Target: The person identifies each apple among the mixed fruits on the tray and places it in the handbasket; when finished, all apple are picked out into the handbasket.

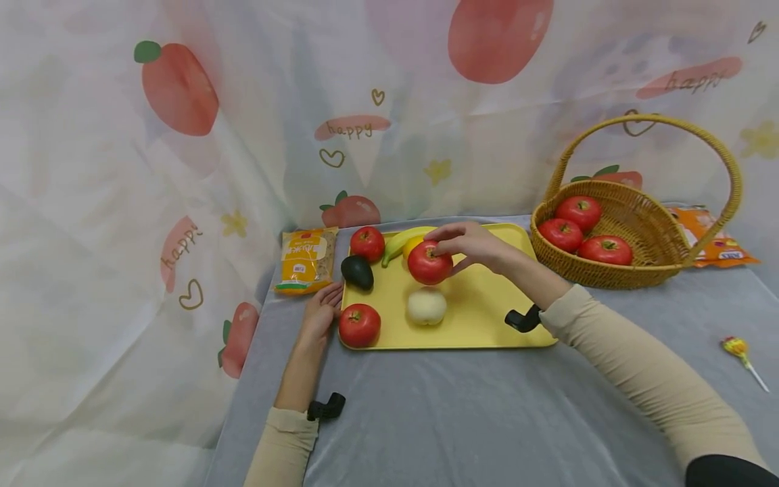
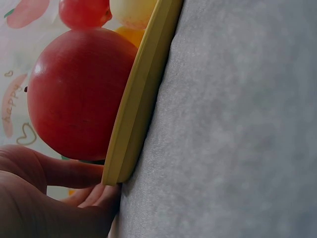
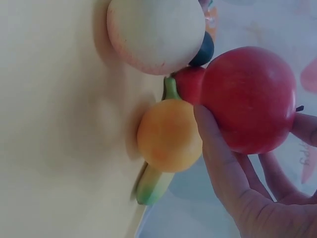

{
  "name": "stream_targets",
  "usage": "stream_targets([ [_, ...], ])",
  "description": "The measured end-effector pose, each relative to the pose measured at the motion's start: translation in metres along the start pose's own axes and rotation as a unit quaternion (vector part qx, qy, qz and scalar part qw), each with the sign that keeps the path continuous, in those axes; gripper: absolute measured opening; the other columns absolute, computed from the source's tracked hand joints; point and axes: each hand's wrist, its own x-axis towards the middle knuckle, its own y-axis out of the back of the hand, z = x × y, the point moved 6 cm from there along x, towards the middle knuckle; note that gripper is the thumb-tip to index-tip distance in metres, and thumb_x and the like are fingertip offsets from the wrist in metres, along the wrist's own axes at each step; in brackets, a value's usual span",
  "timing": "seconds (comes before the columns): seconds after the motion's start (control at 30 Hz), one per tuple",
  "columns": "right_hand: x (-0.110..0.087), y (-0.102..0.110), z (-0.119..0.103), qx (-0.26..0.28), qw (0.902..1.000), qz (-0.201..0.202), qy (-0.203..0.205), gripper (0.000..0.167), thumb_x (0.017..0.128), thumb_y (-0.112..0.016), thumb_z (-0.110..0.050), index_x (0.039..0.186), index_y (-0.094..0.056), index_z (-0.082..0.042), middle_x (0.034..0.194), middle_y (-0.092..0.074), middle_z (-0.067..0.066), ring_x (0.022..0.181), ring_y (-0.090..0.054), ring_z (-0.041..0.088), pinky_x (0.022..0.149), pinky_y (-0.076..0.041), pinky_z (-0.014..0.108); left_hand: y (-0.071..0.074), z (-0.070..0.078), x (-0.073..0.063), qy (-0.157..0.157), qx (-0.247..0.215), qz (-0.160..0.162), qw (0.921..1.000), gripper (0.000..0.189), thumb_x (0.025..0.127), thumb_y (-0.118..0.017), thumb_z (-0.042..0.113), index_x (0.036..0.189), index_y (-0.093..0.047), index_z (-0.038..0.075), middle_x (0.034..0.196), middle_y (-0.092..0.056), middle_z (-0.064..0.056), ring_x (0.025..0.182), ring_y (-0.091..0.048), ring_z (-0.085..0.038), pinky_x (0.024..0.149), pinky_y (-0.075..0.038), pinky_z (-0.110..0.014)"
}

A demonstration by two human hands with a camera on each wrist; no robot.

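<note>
We list: one red fruit [image 1: 429,265], gripped by the right hand [image 1: 473,246] above the yellow tray [image 1: 481,328]; left hand [image 1: 320,315], fingers loosely extended, at the tray's left edge, apart from that fruit.

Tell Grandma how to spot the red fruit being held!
Find the big yellow tray. Above it, the right hand grips a round red fruit. Other red fruits rest on the tray or in the woven basket; only this one is held up.

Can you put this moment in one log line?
right hand: holds red fruit above tray | left hand: touches tray's left edge | on tray: banana, white fruit | basket: three red fruits
</note>
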Motion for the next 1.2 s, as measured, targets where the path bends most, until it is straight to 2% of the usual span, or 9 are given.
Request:
stream_targets([
  [0.27,-0.011,0.017,0.001,-0.005,1.0,0.004,-0.006,0.049,0.099,-0.068,-0.023,0.144,-0.059,-0.004,0.147,-0.055,0.018,0.128,-0.058,0.039,0.09,-0.06,0.056,-0.001,0.002,-0.003,-0.006,0.004,-0.007,1.0,0.08,0.075,-0.045,-0.029,0.15,-0.049,-0.002,0.153,-0.052,-0.02,0.145,-0.048,-0.03,0.121,-0.036,-0.043],
  [0.57,-0.024,0.035,0.001,-0.018,0.9997,0.019,-0.005,0.05,0.1,-0.067,-0.023,0.145,-0.058,-0.003,0.15,-0.053,0.019,0.125,-0.059,0.04,0.089,-0.06,0.057,-0.003,0.003,-0.003,-0.011,-0.002,-0.011,0.9999,0.079,0.076,-0.045,-0.03,0.15,-0.048,-0.003,0.153,-0.052,-0.021,0.145,-0.047,-0.031,0.121,-0.036,-0.043],
  [1.2,-0.036,0.057,0.0,-0.016,0.9981,0.05,-0.032,0.053,0.1,-0.068,-0.026,0.146,-0.056,-0.002,0.149,-0.052,0.02,0.122,-0.059,0.038,0.087,-0.061,0.055,-0.003,0.003,-0.004,-0.016,-0.003,-0.012,0.9998,0.08,0.074,-0.044,-0.03,0.15,-0.047,-0.004,0.154,-0.051,-0.022,0.146,-0.047,-0.032,0.121,-0.036,-0.043],
])
